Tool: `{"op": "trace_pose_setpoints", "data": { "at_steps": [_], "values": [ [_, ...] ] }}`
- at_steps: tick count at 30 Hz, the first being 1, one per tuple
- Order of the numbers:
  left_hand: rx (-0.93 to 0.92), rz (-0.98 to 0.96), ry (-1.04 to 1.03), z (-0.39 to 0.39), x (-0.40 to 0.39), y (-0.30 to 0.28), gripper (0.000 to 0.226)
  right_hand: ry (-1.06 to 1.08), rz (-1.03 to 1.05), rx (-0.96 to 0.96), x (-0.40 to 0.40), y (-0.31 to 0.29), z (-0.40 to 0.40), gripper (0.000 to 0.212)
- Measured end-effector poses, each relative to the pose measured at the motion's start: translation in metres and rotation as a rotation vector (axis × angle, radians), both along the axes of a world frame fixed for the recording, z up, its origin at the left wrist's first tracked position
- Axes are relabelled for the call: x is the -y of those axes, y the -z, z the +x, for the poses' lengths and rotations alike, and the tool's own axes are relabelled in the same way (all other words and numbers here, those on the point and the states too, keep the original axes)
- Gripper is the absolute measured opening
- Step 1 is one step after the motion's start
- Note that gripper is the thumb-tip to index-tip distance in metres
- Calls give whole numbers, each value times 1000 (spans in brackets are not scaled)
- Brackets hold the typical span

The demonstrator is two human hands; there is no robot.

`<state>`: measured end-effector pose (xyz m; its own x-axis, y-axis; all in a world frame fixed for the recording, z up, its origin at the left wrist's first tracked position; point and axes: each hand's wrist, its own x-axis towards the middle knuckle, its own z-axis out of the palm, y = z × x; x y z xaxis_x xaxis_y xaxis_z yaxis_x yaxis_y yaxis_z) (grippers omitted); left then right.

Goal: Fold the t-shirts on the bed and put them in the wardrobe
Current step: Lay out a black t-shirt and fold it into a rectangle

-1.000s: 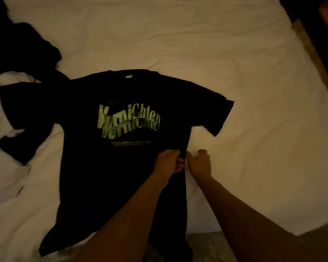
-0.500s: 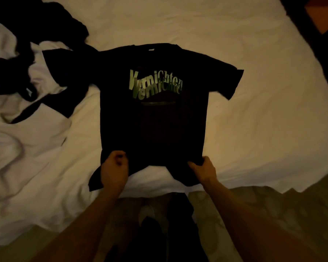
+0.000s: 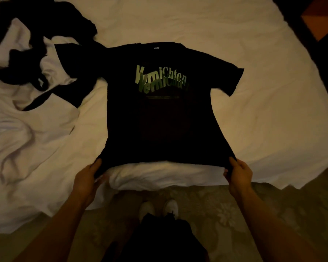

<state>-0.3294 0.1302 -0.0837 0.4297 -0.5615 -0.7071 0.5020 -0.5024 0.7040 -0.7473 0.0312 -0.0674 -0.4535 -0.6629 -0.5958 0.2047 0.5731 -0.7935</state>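
Step in hand, as I read it: flattening the shirt before the first fold. Keep both hem corners under even tension, pull toward the bed edge, then lower flat so no ridge gets trapped under the torso. Don't over-pull: the hem is already at the mattress edge and could slide off. The sleeve by the clothes pile looks to overlap that pile, so clear it first or the side fold will drag other fabric along

Bed (image 3: pixel 263 114): white sheet, rumpled on the person's left, smoother under and to the right of the shirt

Black t-shirt (image 3: pixel 159 125): lies front up in the middle of the bed, collar away from the person, hem nearest them. Torso mostly flat, sleeves out to both sides. Green lettering (image 3: pixel 160 80) across the chest, with a thin line under it. Small pale neck tag at the collar

Pile of dark and white clothes (image 3: pixel 36 59): to the person's left, touching or just beside the near sleeve; can't tell which

Left hand (image 3: pixel 87 176): pinches the left hem corner, fingers curled into the fabric

Right hand (image 3: pixel 239 173): pinches the right hem corner the same way. Hands well apart, hem taut between them
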Motion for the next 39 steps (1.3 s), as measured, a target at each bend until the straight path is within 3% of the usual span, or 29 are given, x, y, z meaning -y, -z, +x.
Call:
{"op": "trace_pose_setpoints", "data": {
  "at_steps": [3,4,6,9,11,14,18,23,29,31,33,35,39],
  "values": [
    [-209,-155,-130,12,-1,3,27,122,84,265,6,-9,-16,11],
    [-269,-183,-143,12,-1,5,32,131,125,361,8,-8,-20,21],
    [-234,-150,-105,4,-2,10,34,110,209,447,3,0,-24,24],
    [109,7,13,-8,-7,11,31,17,219,203,-4,6,-22,11],
    [259,-42,-41,-10,-8,5,28,62,47,9,-1,1,-18,11],
    [396,-48,-31,-9,-6,-4,20,77,-42,-24,4,-5,-15,13],
    [301,246,197,-8,-22,15,20,-125,334,-10,-17,12,-22,18],
    [250,182,60,-10,-17,7,20,-166,289,6,-6,9,-28,14],
    [337,-77,-167,-5,2,-39,27,89,-142,78,21,-35,-24,24],
    [342,-21,-98,-7,-1,-30,30,20,-60,-1,14,-30,-24,27],
    [325,153,49,-8,-16,-3,37,-115,167,-118,-6,-12,-27,29],
    [309,248,113,-7,-32,16,37,-196,301,-102,-23,3,-30,25],
    [235,167,33,-5,-35,11,17,-140,260,48,-22,11,-30,19]
  ]
}}
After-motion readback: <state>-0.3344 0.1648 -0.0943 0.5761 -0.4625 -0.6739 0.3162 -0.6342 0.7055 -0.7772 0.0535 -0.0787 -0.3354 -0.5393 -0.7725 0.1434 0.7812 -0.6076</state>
